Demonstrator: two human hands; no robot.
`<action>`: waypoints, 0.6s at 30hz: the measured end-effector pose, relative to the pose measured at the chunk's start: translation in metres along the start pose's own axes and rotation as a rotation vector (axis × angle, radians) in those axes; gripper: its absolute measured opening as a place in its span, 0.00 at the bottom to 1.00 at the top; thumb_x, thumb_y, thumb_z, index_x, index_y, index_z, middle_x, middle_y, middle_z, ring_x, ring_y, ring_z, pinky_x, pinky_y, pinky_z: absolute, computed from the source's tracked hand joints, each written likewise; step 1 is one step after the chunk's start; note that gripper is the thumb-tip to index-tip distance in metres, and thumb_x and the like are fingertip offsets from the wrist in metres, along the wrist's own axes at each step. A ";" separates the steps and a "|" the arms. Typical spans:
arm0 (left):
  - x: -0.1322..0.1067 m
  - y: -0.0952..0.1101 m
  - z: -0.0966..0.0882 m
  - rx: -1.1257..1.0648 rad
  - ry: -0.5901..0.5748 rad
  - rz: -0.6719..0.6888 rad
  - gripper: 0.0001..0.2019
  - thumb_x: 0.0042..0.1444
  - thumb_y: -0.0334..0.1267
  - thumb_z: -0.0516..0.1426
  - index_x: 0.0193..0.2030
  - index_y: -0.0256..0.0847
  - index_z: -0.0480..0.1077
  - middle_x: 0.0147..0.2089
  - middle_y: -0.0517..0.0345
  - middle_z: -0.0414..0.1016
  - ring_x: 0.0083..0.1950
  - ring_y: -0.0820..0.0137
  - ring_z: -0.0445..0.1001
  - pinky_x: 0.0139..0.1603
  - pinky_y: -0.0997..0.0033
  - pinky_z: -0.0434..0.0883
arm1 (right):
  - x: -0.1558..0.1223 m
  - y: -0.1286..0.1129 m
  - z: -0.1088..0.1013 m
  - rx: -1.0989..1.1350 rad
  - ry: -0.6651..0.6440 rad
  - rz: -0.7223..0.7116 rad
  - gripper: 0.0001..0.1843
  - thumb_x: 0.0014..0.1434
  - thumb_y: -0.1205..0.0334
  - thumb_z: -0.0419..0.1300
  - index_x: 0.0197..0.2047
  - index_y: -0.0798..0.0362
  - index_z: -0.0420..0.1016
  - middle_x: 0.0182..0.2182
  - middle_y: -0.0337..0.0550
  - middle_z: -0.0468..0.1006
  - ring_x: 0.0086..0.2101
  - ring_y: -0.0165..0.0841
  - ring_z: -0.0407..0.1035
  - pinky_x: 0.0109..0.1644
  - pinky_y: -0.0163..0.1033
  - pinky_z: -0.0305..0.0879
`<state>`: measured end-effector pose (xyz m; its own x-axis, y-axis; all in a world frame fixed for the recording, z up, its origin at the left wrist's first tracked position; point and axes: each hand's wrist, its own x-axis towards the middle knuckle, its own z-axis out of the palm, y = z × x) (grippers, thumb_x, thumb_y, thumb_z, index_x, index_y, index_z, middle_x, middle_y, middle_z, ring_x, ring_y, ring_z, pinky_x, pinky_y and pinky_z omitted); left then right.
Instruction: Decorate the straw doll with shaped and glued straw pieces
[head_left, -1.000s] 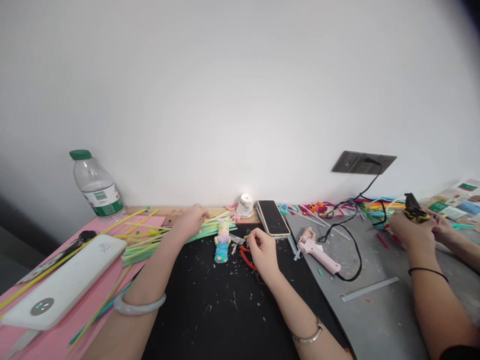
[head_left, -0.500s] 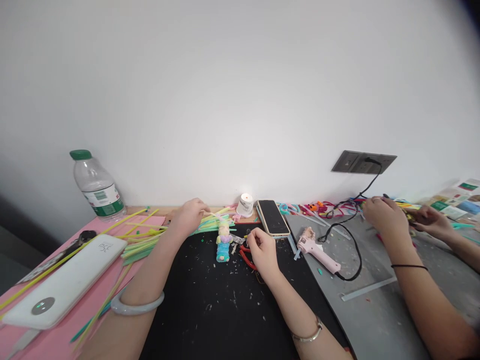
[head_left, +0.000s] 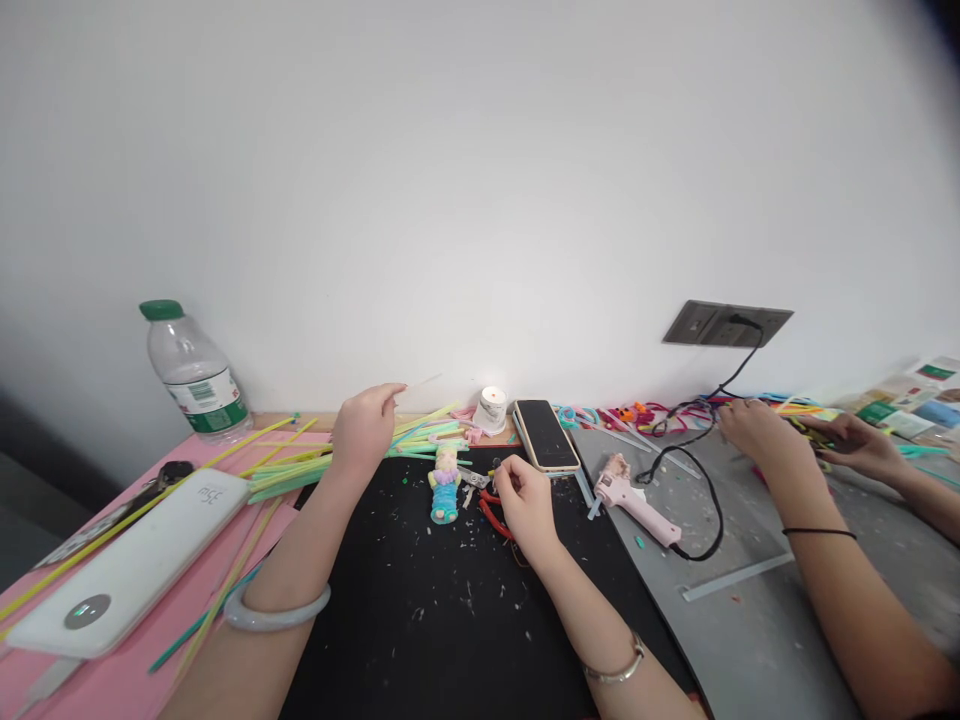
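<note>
My left hand (head_left: pixel 365 427) is raised a little above the pile of green and yellow pipe cleaners (head_left: pixel 352 455), pinching a thin pale strand (head_left: pixel 421 383) that sticks out to the right. My right hand (head_left: pixel 525 498) rests on the black mat (head_left: pixel 450 610), fingers closed over the red-handled pliers (head_left: pixel 493 517). A small blue and purple doll figure (head_left: pixel 445 485) lies between my two hands.
A water bottle (head_left: pixel 196 375), a white power bank (head_left: pixel 120 575) on pink paper, a lit candle cup (head_left: pixel 490 409), a phone (head_left: pixel 545 435) and a pink glue gun (head_left: pixel 637 497) with black cord lie around. Another person's hands (head_left: pixel 795 440) work among pipe cleaners at right.
My left hand has lifted from the pipe cleaner pile, pulling one thin strand up. My right hand stays put. The other person's hands put down a dark tool and moved toward the wall.
</note>
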<state>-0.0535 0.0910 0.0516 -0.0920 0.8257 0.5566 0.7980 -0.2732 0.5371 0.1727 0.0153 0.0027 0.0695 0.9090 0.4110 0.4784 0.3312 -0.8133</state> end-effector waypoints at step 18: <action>0.020 0.028 -0.030 -1.045 0.610 -0.408 0.07 0.61 0.34 0.47 0.45 0.45 0.55 0.57 0.48 0.69 0.52 0.69 0.74 0.50 0.65 0.73 | -0.001 0.000 -0.001 0.011 0.001 -0.001 0.15 0.60 0.62 0.50 0.22 0.52 0.58 0.18 0.32 0.58 0.21 0.27 0.55 0.26 0.32 0.51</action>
<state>-0.0507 0.0853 0.0966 -0.6979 0.6570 0.2850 -0.1728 -0.5407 0.8233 0.1738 0.0142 0.0030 0.0704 0.9084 0.4121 0.4691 0.3344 -0.8174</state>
